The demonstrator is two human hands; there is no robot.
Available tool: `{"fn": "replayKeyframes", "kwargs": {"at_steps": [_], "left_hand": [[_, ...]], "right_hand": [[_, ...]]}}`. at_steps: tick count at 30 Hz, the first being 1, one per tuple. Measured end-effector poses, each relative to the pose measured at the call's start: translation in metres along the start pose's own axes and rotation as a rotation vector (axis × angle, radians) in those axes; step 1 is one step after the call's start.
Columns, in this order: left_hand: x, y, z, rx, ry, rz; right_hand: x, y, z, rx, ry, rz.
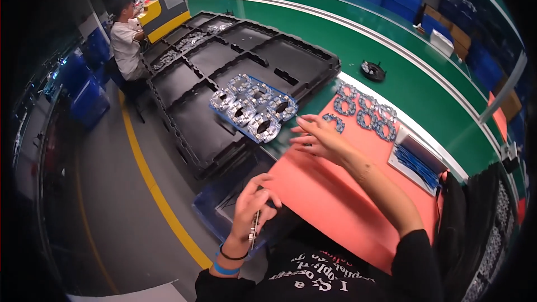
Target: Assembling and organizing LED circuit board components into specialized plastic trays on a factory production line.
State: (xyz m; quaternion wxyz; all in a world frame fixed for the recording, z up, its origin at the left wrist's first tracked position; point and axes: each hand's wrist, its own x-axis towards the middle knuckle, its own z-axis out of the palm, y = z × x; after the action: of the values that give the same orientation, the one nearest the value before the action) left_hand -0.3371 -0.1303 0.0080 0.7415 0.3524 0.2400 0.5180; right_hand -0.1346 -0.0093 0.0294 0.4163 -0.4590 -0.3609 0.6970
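My left hand (255,204) is closed around a circuit board (254,230), seen edge-on, with small parts on its face; most of it is hidden by the palm. My right hand (320,138) reaches over the salmon-coloured mat (319,190), fingers stretched out and apart. Just beyond its knuckles lies a ring-shaped circuit board (338,124), partly covered by the hand. Left of those fingertips, a blue panel of several joined ring boards (258,96) rests over the near edge of the black divided tray (190,117). Several separate ring boards (366,118) lie at the mat's far side.
A white box of blue strips (417,162) stands on the mat's right. A round black dish (373,71) with small parts sits on the green conveyor (313,28). Below the tray is a blue bin (210,201). A person (127,45) works at far left.
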Motion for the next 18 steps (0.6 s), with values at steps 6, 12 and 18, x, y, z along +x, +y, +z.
{"fn": "replayKeyframes", "kwargs": {"at_steps": [6,12,18], "left_hand": [[0.015,0.021,-0.011,0.111,0.198,0.064],[0.034,0.021,-0.021,0.096,0.280,0.119],[0.017,0.000,-0.026,-0.037,0.503,0.173]], "right_hand": [[0.063,0.017,0.016,0.184,0.075,-0.142],[0.020,0.018,0.027,0.084,-0.155,-0.276],[0.015,0.018,0.024,0.098,-0.482,-0.130]]}}
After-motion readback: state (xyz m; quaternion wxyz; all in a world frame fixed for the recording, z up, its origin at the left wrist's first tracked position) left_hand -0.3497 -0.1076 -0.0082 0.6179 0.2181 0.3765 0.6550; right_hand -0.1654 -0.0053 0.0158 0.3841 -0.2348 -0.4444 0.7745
